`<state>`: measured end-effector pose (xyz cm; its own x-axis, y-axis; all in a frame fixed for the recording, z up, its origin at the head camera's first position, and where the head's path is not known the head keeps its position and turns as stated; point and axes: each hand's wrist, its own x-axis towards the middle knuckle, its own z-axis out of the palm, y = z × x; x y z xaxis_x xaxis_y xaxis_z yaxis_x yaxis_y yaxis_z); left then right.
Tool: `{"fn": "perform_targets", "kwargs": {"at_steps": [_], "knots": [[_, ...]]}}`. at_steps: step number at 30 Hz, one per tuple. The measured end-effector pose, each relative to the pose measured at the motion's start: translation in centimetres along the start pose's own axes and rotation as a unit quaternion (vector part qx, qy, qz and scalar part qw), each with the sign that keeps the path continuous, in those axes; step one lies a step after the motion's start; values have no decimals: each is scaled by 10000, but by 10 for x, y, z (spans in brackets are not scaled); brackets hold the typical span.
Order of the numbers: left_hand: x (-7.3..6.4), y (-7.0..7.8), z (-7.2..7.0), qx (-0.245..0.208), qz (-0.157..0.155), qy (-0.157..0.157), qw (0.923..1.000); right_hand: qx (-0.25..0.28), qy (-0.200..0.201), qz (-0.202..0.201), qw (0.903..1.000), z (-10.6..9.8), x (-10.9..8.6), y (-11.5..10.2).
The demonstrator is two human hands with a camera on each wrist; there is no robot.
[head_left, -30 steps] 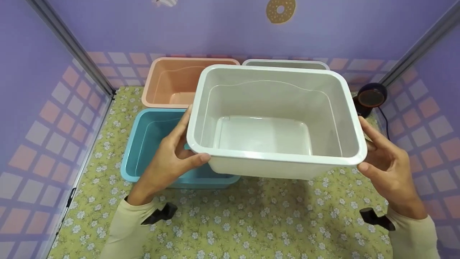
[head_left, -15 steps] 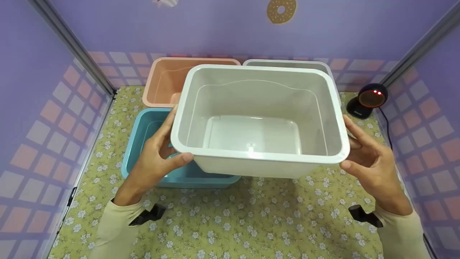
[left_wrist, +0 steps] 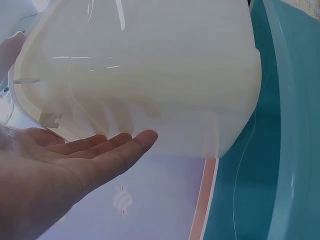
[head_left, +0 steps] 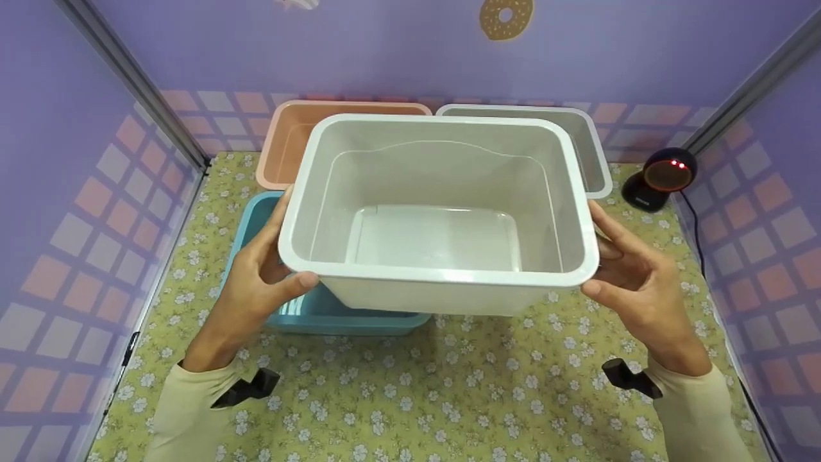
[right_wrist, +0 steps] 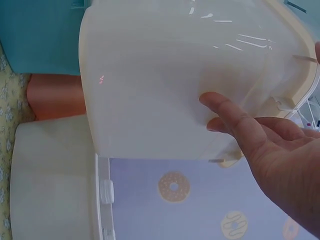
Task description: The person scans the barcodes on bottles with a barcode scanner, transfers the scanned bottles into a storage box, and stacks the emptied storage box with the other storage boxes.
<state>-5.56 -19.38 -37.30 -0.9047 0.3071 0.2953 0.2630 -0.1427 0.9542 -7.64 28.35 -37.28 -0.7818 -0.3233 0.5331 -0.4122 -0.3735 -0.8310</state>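
A white plastic storage bin [head_left: 436,244] is held up off the table, tilted so its bare inside faces the head view. My left hand [head_left: 247,289] grips its left end, thumb at the front corner of the rim; the left wrist view shows the fingers [left_wrist: 120,150] against the outer wall. My right hand [head_left: 644,295] grips the right end likewise, its fingers [right_wrist: 230,112] touching the outer wall in the right wrist view. Below and left stands a blue bin [head_left: 346,324], partly covered by the white one.
An orange bin [head_left: 282,141] and a second, greyish-white bin [head_left: 587,147] stand along the back wall, both partly hidden. A black scanner-like device [head_left: 660,179] with red lights and a cable stands at the back right. Flowered cloth [head_left: 442,398] covers the table between purple walls.
Both hands have carried the white bin leftward, uncovering more of the greyish-white bin and the black device. The red lights on the device came on between the first and second frames.
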Motion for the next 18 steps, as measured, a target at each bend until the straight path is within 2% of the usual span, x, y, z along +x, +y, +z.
{"fn": "perform_targets", "kwargs": {"at_steps": [5, 18], "knots": [[-4, 2, -6, -220, -30, 56, 9997, -37, -28, 32, 10000, 7, 5, 3], [-14, 6, -20, -60, -136, 241, 9996, -169, -82, 76, 9998, 20, 14, 10]]}}
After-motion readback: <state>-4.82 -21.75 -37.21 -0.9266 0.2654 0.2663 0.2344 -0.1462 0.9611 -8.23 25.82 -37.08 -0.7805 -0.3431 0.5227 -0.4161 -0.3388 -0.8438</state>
